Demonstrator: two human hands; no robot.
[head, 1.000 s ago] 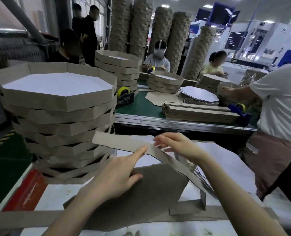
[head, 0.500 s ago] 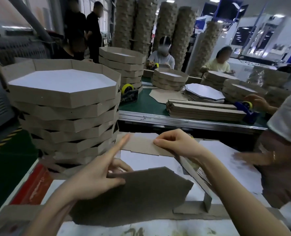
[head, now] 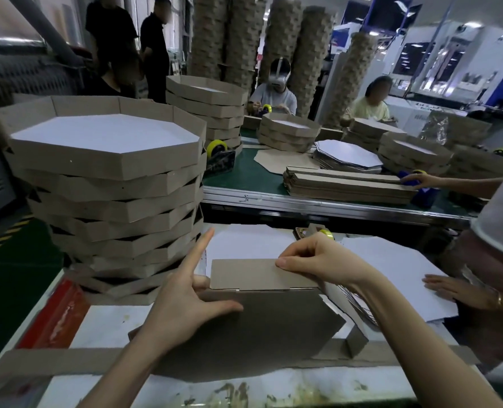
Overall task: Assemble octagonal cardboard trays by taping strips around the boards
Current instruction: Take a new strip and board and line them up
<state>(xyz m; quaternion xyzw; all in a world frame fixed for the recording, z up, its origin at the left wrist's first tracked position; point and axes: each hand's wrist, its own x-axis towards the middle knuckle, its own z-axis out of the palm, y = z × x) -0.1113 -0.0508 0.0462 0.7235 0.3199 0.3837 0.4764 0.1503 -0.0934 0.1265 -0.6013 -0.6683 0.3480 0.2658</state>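
One strip [head: 251, 275], right hand [head: 322, 260] pinching, tops board [head: 273, 334].

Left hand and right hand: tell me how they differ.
The left hand is spread, index finger straight; the right hand is curled. The left hand holds the brown octagonal board; the right hand pinches the cardboard strip. Both meet at the board's upper edge.
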